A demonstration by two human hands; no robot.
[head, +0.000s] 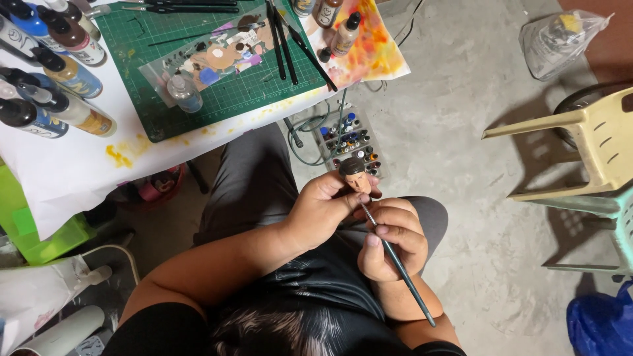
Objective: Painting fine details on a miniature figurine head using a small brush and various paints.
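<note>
My left hand (320,211) is shut on a small figurine head (354,173) with dark hair and a skin-toned face, held up over my lap. My right hand (392,242) grips a thin dark-handled paintbrush (405,277). The brush tip touches the lower side of the figurine head, just below the face. The two hands rest against each other above my grey-trousered knees.
A green cutting mat (198,109) on a white-covered table holds a paint-smeared palette sheet (217,56), brushes and a small clear bottle (184,92). Paint bottles (59,79) line the left. A tray of paint pots (349,135) lies on the concrete floor. A yellow plastic chair (593,138) stands right.
</note>
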